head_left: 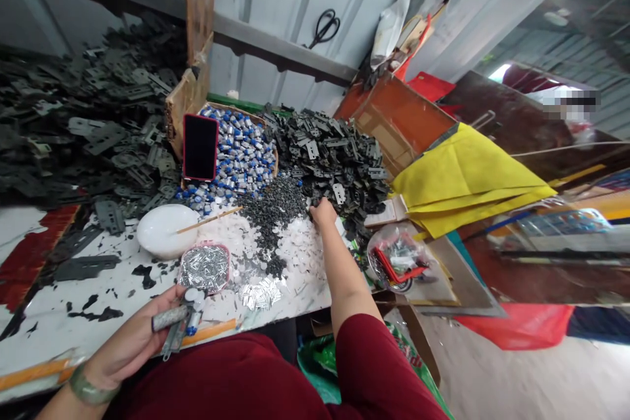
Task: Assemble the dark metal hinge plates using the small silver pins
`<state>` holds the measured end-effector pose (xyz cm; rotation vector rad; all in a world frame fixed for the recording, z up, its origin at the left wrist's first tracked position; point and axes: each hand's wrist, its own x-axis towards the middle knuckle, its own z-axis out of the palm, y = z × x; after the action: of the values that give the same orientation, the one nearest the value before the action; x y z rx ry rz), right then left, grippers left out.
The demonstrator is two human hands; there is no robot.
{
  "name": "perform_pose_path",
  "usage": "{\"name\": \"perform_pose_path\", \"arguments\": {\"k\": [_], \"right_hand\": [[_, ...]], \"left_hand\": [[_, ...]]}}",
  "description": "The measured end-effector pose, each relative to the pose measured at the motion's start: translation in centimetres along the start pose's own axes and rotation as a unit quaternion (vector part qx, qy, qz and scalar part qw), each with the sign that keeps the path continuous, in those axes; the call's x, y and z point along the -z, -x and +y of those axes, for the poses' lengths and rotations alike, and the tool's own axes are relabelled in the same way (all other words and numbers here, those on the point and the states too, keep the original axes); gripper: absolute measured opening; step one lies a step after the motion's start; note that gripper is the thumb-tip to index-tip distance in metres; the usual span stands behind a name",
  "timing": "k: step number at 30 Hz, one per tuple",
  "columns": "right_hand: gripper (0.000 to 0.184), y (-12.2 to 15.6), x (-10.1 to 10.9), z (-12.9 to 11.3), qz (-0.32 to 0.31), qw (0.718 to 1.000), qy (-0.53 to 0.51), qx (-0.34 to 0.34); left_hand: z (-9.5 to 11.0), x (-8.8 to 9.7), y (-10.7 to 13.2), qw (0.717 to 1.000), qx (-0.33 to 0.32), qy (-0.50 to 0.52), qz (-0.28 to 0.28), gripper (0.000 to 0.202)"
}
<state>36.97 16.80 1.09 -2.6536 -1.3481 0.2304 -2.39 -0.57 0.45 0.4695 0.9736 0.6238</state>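
My left hand [152, 328] is closed around a small metal assembly [178, 327] near the table's front edge. The assembly has a slotted plate, a grey cylinder, a pale round piece and a blue-and-silver part. At the right, my right hand [323, 212] reaches to the near edge of a heap of dark slotted metal plates [339, 151]. Its fingers are curled; their tips and anything between them are hidden. Small white pieces [300, 249] and little black pieces [275, 210] lie beside it. A pink-rimmed tub [204, 268] of silver pins stands beyond my left hand.
A white bowl [167, 231] with a stick across it stands at left, near a red-cased phone [200, 147]. Behind are blue-and-silver parts [243, 151]. More metal plates [108, 118] fill the left. Yellow cloth [467, 177] and a clear bag [398, 256] lie at right.
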Motion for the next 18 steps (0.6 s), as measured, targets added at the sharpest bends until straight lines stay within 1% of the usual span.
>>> {"name": "perform_pose_path", "arguments": {"k": [4, 8, 10, 13, 15, 16, 17, 18], "right_hand": [[0.024, 2.1, 0.7, 0.8, -0.022, 0.999, -0.011, 0.033], [0.020, 4.1, 0.8, 0.6, -0.032, 0.995, -0.030, 0.091], [0.017, 4.7, 0.9, 0.1, -0.017, 0.993, -0.049, 0.103], [0.016, 5.2, 1.3, -0.9, 0.029, 0.987, -0.096, 0.123], [0.020, 6.1, 1.3, -1.8, 0.042, 0.972, -0.188, 0.138], [0.022, 7.0, 1.1, -2.4, 0.034, 0.956, -0.256, 0.140], [0.024, 8.1, 0.7, -2.9, 0.013, 0.933, -0.332, 0.140], [0.026, 9.6, 0.2, -3.5, -0.026, 0.904, -0.404, 0.138]], "left_hand": [[0.2, -0.4, -1.0, 1.000, 0.010, 0.002, -0.016, 0.050], [0.0, -0.3, -1.2, 0.999, 0.002, -0.004, -0.053, 0.046], [-0.2, -0.1, -0.9, 0.998, -0.002, -0.006, -0.063, 0.045], [-0.3, 0.3, -0.4, 0.998, -0.007, -0.004, -0.056, 0.042], [-0.3, 0.3, -0.2, 0.999, -0.028, 0.009, -0.033, 0.039], [-0.3, 0.2, -0.2, 0.999, -0.046, 0.017, -0.018, 0.037], [-0.2, 0.1, -0.3, 0.997, -0.067, 0.025, 0.000, 0.036], [-0.2, 0.0, -0.4, 0.995, -0.091, 0.030, 0.013, 0.035]]}}
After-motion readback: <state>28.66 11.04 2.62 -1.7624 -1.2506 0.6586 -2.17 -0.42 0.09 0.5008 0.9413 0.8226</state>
